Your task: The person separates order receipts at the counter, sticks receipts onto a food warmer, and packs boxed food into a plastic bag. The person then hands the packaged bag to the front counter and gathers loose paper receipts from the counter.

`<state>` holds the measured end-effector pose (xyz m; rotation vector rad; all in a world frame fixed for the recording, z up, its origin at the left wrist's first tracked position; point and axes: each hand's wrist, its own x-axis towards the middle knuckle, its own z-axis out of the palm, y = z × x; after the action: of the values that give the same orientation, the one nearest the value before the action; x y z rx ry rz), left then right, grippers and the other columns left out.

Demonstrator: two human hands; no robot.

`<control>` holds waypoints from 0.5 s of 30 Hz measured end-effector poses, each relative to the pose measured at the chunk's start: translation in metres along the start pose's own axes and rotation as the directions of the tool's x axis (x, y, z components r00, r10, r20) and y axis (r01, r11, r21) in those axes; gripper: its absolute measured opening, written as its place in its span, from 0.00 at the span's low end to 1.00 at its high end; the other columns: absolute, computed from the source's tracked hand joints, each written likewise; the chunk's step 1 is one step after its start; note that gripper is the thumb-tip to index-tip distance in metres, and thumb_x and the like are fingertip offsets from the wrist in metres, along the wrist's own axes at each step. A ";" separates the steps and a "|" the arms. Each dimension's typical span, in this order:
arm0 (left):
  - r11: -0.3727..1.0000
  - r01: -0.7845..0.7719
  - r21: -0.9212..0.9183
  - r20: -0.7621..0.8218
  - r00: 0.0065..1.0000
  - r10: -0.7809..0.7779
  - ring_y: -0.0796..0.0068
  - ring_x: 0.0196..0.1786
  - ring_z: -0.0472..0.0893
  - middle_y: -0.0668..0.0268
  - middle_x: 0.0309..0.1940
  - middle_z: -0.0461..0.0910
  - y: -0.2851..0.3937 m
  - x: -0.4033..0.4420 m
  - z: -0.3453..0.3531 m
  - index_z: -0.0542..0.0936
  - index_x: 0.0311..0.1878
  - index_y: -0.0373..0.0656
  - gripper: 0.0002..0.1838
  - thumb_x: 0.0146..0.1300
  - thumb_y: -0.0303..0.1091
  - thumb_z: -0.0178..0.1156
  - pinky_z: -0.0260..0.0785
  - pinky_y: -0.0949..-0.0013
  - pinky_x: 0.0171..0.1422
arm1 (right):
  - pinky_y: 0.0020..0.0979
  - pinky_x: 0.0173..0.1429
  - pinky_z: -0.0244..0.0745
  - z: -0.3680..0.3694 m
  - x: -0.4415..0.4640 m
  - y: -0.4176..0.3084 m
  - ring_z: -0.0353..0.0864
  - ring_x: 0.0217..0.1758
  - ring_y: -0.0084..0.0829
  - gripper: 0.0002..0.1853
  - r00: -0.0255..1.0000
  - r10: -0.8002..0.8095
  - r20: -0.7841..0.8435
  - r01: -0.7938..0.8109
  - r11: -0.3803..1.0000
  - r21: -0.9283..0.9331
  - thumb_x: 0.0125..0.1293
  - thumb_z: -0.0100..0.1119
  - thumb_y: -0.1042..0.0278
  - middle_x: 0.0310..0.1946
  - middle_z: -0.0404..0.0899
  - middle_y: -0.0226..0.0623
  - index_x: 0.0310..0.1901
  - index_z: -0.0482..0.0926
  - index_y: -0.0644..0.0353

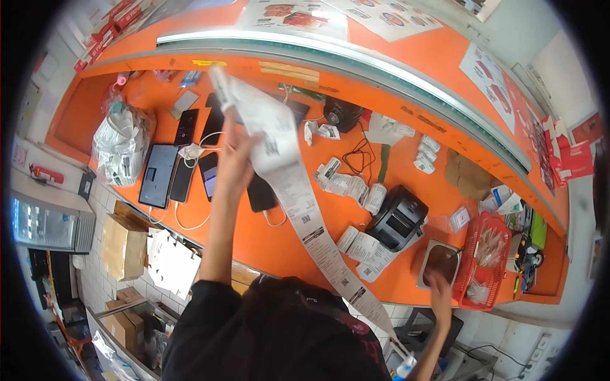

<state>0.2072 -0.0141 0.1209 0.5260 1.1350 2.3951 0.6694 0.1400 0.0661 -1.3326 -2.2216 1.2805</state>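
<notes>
My left hand (239,155) is raised over the orange counter, closed on a long strip of printed receipts (297,197). The strip's upper end is blurred above the hand; its lower part runs diagonally down past my body and over the counter's near edge. My right hand (440,297) is at the near right edge, beside a metal pan (432,284) with dark contents. Its fingers look stretched out, with nothing visible in them. A black receipt printer (398,219) sits between the hands, with more printed receipts (368,251) beside it.
Several phones and a tablet (158,176) with white cables lie at left, near a plastic bag of papers (122,143). A red basket (467,279) stands at right. Curled receipts (343,184) lie behind the printer. An orange ledge (356,86) overhangs the back.
</notes>
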 end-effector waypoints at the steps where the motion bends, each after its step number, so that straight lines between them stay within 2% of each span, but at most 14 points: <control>1: 0.998 0.063 -0.030 -0.029 0.998 -0.064 0.71 0.49 0.75 0.59 0.47 0.73 -0.001 -0.015 0.013 0.48 0.66 0.42 0.36 0.56 0.17 0.51 0.72 0.70 0.49 | 0.29 0.52 0.66 0.022 0.026 -0.043 0.75 0.49 0.33 0.15 0.985 -0.134 0.112 0.146 0.983 -0.108 0.66 0.41 0.68 0.41 0.77 0.44 0.47 0.73 0.68; 2: 0.986 0.155 0.068 0.082 0.984 -0.160 0.73 0.46 0.76 0.59 0.46 0.74 -0.013 -0.026 0.007 0.49 0.65 0.42 0.35 0.57 0.19 0.52 0.72 0.72 0.47 | 0.29 0.52 0.65 0.043 0.046 -0.093 0.73 0.51 0.34 0.17 0.920 -0.301 0.249 0.323 0.945 -0.053 0.68 0.39 0.65 0.44 0.76 0.43 0.49 0.72 0.68; 3: 0.957 0.231 0.176 0.182 0.948 -0.262 0.74 0.44 0.77 0.59 0.44 0.75 -0.025 -0.036 0.001 0.51 0.65 0.41 0.34 0.57 0.20 0.54 0.71 0.74 0.45 | 0.31 0.55 0.65 0.064 0.067 -0.117 0.72 0.53 0.35 0.20 0.820 -0.449 0.353 0.417 0.893 0.167 0.68 0.39 0.61 0.48 0.73 0.42 0.50 0.71 0.68; 4: 0.913 0.275 0.302 0.218 0.912 -0.346 0.76 0.42 0.77 0.60 0.43 0.76 -0.023 -0.046 0.014 0.54 0.64 0.40 0.32 0.57 0.23 0.55 0.70 0.75 0.43 | 0.33 0.57 0.64 0.092 0.082 -0.125 0.71 0.53 0.34 0.23 0.779 -0.520 0.352 0.366 0.831 0.419 0.68 0.38 0.56 0.51 0.71 0.43 0.53 0.69 0.68; 5: 0.851 0.303 0.428 0.240 0.870 -0.431 0.78 0.41 0.77 0.60 0.42 0.76 -0.021 -0.057 0.028 0.57 0.63 0.39 0.30 0.58 0.25 0.56 0.70 0.77 0.42 | 0.33 0.57 0.65 0.107 0.094 -0.143 0.71 0.53 0.33 0.22 0.763 -0.483 0.428 0.182 0.798 0.575 0.67 0.41 0.58 0.50 0.71 0.42 0.53 0.68 0.68; 6: 0.837 0.328 0.438 0.265 0.842 -0.469 0.79 0.40 0.77 0.61 0.41 0.76 -0.026 -0.066 0.030 0.60 0.60 0.38 0.27 0.58 0.26 0.57 0.69 0.77 0.42 | 0.34 0.57 0.65 0.120 0.102 -0.157 0.72 0.52 0.32 0.21 0.733 -0.463 0.498 -0.017 0.720 0.694 0.66 0.45 0.59 0.49 0.71 0.42 0.53 0.68 0.67; 7: 0.826 0.348 0.444 0.292 0.815 -0.501 0.80 0.39 0.77 0.62 0.41 0.77 -0.032 -0.074 0.031 0.63 0.58 0.37 0.25 0.58 0.28 0.58 0.69 0.78 0.41 | 0.34 0.57 0.65 0.133 0.106 -0.168 0.72 0.52 0.32 0.21 0.743 -0.463 0.483 -0.006 0.717 0.697 0.66 0.45 0.59 0.49 0.71 0.42 0.53 0.68 0.67; 8: 0.833 0.346 0.432 0.263 0.835 -0.484 0.81 0.39 0.77 0.63 0.40 0.77 -0.034 -0.082 0.030 0.66 0.56 0.36 0.22 0.58 0.29 0.58 0.69 0.78 0.41 | 0.33 0.56 0.66 0.143 0.112 -0.179 0.73 0.50 0.32 0.21 0.793 -0.311 0.524 -0.242 0.629 0.739 0.62 0.50 0.64 0.47 0.72 0.40 0.54 0.65 0.67; 9: 0.842 0.340 0.419 0.234 0.856 -0.461 0.82 0.38 0.76 0.63 0.38 0.77 -0.035 -0.086 0.029 0.68 0.53 0.35 0.20 0.58 0.29 0.57 0.69 0.78 0.41 | 0.32 0.54 0.68 0.145 0.120 -0.188 0.75 0.48 0.31 0.24 0.798 -0.165 0.580 -0.448 0.481 0.754 0.59 0.56 0.69 0.44 0.74 0.39 0.56 0.63 0.66; 10: 0.789 0.337 0.514 0.219 0.838 -0.500 0.84 0.38 0.76 0.64 0.36 0.78 -0.025 -0.086 0.029 0.72 0.48 0.36 0.15 0.59 0.31 0.57 0.69 0.78 0.41 | 0.32 0.54 0.68 0.142 0.128 -0.195 0.75 0.48 0.31 0.24 0.803 -0.178 0.568 -0.431 0.485 0.761 0.59 0.56 0.69 0.44 0.74 0.39 0.56 0.63 0.66; 12: 0.762 0.303 0.572 0.250 0.821 -0.514 0.85 0.37 0.76 0.65 0.35 0.78 -0.022 -0.086 0.020 0.73 0.46 0.36 0.14 0.59 0.32 0.58 0.69 0.79 0.41 | 0.33 0.54 0.69 0.142 0.138 -0.203 0.75 0.46 0.31 0.28 0.829 -0.214 0.517 -0.436 0.332 0.836 0.53 0.61 0.74 0.43 0.73 0.39 0.56 0.62 0.66; 13: 0.728 0.281 0.625 0.271 0.797 -0.540 0.85 0.36 0.76 0.66 0.33 0.79 -0.021 -0.087 0.015 0.74 0.44 0.36 0.14 0.58 0.33 0.58 0.69 0.79 0.40 | 0.33 0.51 0.73 0.136 0.149 -0.202 0.76 0.45 0.32 0.31 0.828 -0.214 0.519 -0.440 0.328 0.836 0.52 0.61 0.77 0.42 0.73 0.39 0.57 0.58 0.64; 14: 0.702 0.296 0.648 0.235 0.799 -0.554 0.85 0.33 0.76 0.67 0.29 0.80 -0.018 -0.088 0.015 0.77 0.41 0.36 0.13 0.58 0.36 0.59 0.68 0.80 0.37 | 0.33 0.49 0.74 0.130 0.153 -0.207 0.76 0.45 0.32 0.32 0.898 -0.227 0.377 -0.276 0.376 0.885 0.51 0.61 0.79 0.42 0.73 0.39 0.58 0.56 0.63; 15: 0.694 0.307 0.651 0.225 0.795 -0.563 0.85 0.33 0.76 0.67 0.29 0.80 -0.019 -0.090 0.012 0.77 0.41 0.36 0.13 0.58 0.36 0.59 0.68 0.80 0.37 | 0.32 0.47 0.75 0.123 0.154 -0.213 0.76 0.45 0.32 0.34 0.943 -0.245 0.223 -0.104 0.420 0.901 0.51 0.61 0.81 0.41 0.73 0.39 0.58 0.55 0.62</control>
<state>0.2924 -0.0435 0.1000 0.7930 1.5784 1.3879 0.3869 0.1547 0.1292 -0.5649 -1.1873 2.2994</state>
